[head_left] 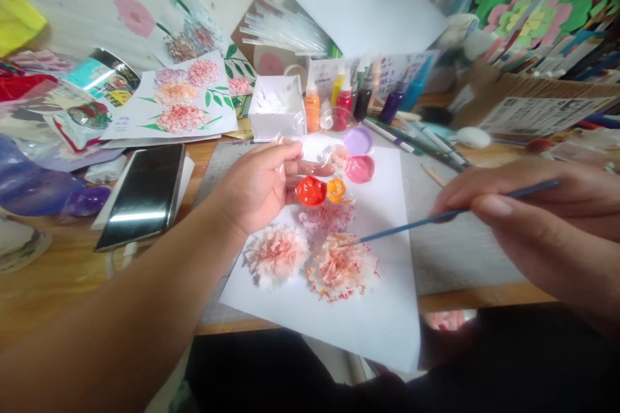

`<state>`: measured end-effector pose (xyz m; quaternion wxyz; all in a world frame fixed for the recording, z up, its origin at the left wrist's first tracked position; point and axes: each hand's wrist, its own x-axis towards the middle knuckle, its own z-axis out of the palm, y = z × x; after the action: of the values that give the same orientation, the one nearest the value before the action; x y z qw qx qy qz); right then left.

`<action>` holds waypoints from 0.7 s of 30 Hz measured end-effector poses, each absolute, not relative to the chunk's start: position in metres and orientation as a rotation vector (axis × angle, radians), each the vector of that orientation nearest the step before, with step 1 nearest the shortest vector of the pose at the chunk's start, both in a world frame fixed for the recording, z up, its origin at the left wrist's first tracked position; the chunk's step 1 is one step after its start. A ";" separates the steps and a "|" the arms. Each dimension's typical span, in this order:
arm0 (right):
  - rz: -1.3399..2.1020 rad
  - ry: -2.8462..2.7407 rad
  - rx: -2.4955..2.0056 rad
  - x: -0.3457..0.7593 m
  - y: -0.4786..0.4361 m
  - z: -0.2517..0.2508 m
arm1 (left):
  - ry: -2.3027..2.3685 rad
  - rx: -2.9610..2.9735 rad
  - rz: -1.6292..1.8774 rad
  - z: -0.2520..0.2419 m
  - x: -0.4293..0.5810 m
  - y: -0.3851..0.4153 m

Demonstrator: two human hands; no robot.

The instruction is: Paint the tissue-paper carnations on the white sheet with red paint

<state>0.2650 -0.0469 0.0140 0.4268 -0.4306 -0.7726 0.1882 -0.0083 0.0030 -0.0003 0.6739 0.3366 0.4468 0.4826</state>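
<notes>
My left hand (259,184) is closed on a clear paint palette (320,143), whose see-through edges are hard to make out. Its wells hold red paint (310,191), orange paint (336,190), pink paint (360,168) and purple paint (357,141). Between thumb and fingers, my right hand (527,203) grips a thin blue paintbrush (411,224). The brush tip meets the ruffled paper flower (343,268), white and pink with orange-red edges. To its left lies a paler pink flower (277,254). A purplish flower (325,216) is partly hidden behind the palette. All three rest on white paper (378,329).
Paint bottles (343,103) stand behind the palette, beside a white box (276,106). Left of my forearm lies a phone (143,190). Pens (436,142) lie at the back right, near a cardboard box (542,106). The white paper overhangs the table's front edge.
</notes>
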 end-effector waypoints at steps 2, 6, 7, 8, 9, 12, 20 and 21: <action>0.477 -1.900 -1.084 0.265 -0.045 0.014 | 1.013 0.751 1.087 0.000 -0.008 0.003; 0.545 -1.841 -1.086 0.263 -0.044 0.014 | 0.996 0.767 1.092 -0.002 -0.009 0.004; 0.549 -1.865 -1.095 0.263 -0.044 0.015 | 0.991 0.773 1.096 -0.002 -0.009 0.004; 0.544 -1.884 -1.103 0.263 -0.044 0.015 | 0.989 0.777 1.100 -0.002 -0.009 0.004; 0.537 -1.888 -1.104 0.263 -0.044 0.015 | 0.994 0.778 1.101 -0.002 -0.009 0.004; 0.548 -1.837 -1.076 0.266 -0.044 0.015 | 1.017 0.782 1.102 0.000 -0.009 0.003; 0.586 -1.813 -1.052 0.272 -0.043 0.012 | 1.053 0.783 1.092 0.004 -0.006 0.002; 0.585 -1.815 -1.047 0.274 -0.042 0.012 | 1.054 0.779 1.086 0.003 -0.006 0.002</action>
<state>0.2735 -0.0425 0.0120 0.4643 -0.4262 -0.7390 0.2381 -0.0062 0.0018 0.0034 0.6592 0.3442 0.4658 0.4796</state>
